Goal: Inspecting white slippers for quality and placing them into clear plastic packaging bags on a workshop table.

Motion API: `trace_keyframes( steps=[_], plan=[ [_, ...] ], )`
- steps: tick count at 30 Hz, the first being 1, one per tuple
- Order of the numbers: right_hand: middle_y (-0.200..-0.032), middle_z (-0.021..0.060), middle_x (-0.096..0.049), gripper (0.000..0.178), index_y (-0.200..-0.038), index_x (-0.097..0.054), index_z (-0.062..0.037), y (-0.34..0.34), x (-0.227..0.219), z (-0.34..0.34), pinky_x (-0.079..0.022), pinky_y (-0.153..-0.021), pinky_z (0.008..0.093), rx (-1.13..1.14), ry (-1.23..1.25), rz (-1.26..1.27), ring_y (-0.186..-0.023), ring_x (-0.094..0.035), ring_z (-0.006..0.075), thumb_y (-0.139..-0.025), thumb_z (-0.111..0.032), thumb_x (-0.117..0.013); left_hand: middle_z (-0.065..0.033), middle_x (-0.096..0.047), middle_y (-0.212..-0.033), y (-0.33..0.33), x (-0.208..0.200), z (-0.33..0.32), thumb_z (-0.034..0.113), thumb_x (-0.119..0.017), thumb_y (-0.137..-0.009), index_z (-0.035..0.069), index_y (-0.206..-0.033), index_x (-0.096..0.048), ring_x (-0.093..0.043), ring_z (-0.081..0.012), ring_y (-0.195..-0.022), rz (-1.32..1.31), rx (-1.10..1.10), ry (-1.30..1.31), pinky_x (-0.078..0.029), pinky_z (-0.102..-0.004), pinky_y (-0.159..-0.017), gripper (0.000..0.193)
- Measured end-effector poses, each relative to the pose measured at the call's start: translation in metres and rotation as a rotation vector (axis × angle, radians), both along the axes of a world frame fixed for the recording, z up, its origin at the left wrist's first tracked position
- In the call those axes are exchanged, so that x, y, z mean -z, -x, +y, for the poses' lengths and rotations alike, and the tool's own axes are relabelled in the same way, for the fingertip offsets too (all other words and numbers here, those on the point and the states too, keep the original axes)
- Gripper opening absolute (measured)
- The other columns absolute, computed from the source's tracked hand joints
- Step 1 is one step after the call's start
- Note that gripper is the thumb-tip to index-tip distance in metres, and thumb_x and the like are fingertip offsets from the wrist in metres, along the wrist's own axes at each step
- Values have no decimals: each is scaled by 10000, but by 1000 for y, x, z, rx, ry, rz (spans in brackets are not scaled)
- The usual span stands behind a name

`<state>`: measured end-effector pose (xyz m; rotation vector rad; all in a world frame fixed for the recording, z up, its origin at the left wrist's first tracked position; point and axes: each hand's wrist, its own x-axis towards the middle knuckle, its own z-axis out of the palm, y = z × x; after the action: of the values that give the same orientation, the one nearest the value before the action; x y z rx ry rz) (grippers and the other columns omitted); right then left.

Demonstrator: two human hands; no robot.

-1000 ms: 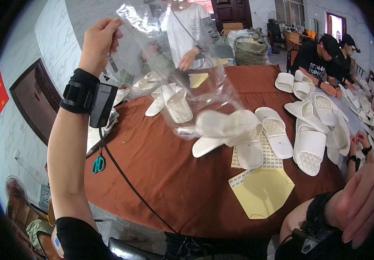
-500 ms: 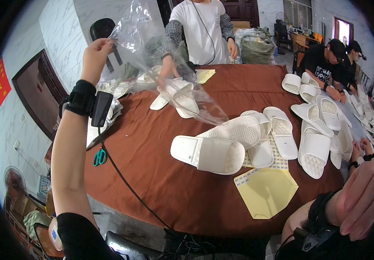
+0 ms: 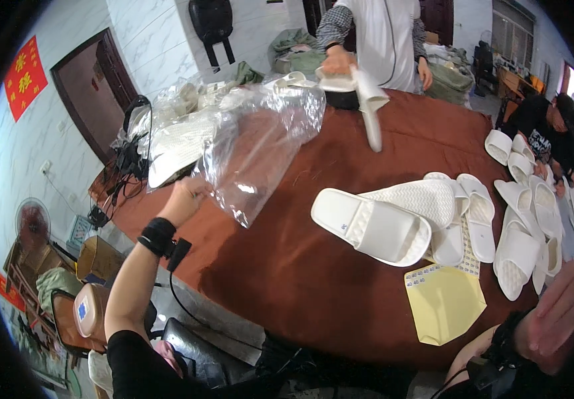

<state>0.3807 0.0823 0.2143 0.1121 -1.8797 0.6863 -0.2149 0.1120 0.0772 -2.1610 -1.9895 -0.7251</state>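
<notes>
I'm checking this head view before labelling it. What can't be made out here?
- Right hand: at the dark fisheye rim, fingers blurred; whether it holds anything is unclear.
- Clear plastic bag gripped by the left hand: glare hides whether it is empty.
- Yellow sticker sheet: print too small.

Glossy clear plastic bag [image 3: 260,143] — matt white foam slipper [image 3: 370,225], brown tablecloth [image 3: 300,266].

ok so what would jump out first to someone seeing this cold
Probably the big crinkled clear plastic bag, which the left hand holds up over the left side of the brown table. Next, the white slippers piled right of centre, with a yellow sticker sheet lying just in front of them.
</notes>
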Motion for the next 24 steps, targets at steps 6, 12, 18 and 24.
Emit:
trace_keyframes(
  steps=[6,12,18,24],
  plan=[
    [-763,144,-663,216,-1124,-571,-16,45,15,20,-520,-671,343,85,27,-134,-694,-643,245,-961,-137,-498,-97,-715,-886,-7,34,-17,75,-689,-807,50,-863,-706,-667,-291,-864,-10,68,3,-524,-389,-760,64],
    [-996,145,-669,243,-1083,-627,15,158,38,36,-508,-731,386,262,-71,-531,-834,-641,323,-859,-79,-643,-116,-707,-897,3,31,-16,53,-668,-831,37,-906,-699,-663,-305,-855,-58,88,75,-518,-386,-770,83],
    [-1407,201,-420,593,-1379,-434,-64,269,108,60,-388,-994,474,257,-286,-816,-1254,-457,383,-852,-160,-689,-120,-705,-898,7,36,-26,58,-664,-837,26,-903,-697,-662,-307,-865,-117,163,53,-516,-388,-781,80],
    [-1470,207,-358,588,-1421,-402,-85,327,156,81,-357,-989,553,289,-412,-990,-1306,-382,407,-886,-152,-636,-153,-676,-1063,22,32,-36,48,-671,-816,43,-1093,-656,-621,-340,-1003,-103,220,121,-487,-408,-893,277]
  ],
)
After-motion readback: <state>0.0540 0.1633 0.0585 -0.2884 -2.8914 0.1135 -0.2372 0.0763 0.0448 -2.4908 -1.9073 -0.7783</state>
